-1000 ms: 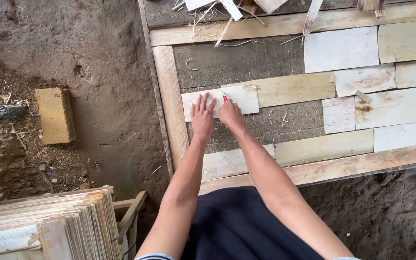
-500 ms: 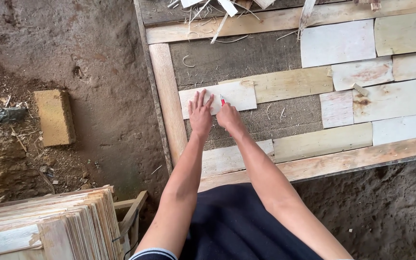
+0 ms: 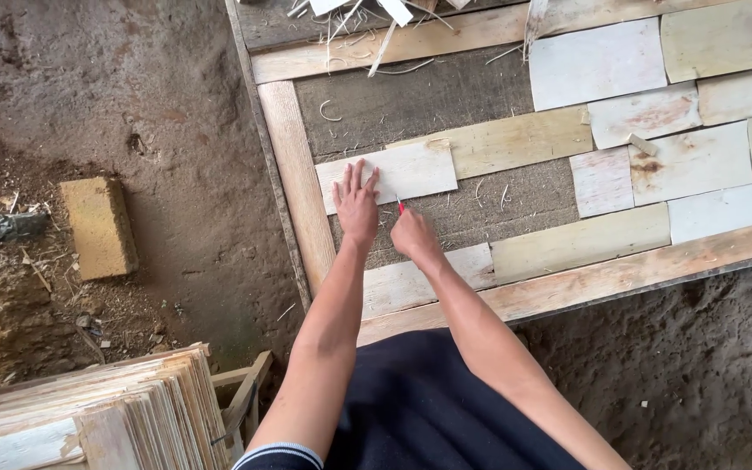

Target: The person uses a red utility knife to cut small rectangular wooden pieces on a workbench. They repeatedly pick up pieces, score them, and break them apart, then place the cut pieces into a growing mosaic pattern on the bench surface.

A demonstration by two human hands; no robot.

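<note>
The right hand pinches a small red pencil, with its tip at the near edge of a pale board. The left hand lies flat with fingers spread, pressing the board's left end down. The board sits on a rough grey mat inside a wood frame, near the frame's left side. More boards lie to the right, some touching. A yellow brick rests on the dirt far left, and a stack of boards sits near the person. If the flat hand lifts, the board could slide and the mark would go crooked. Pressing too hard could snap the pencil tip.
</note>
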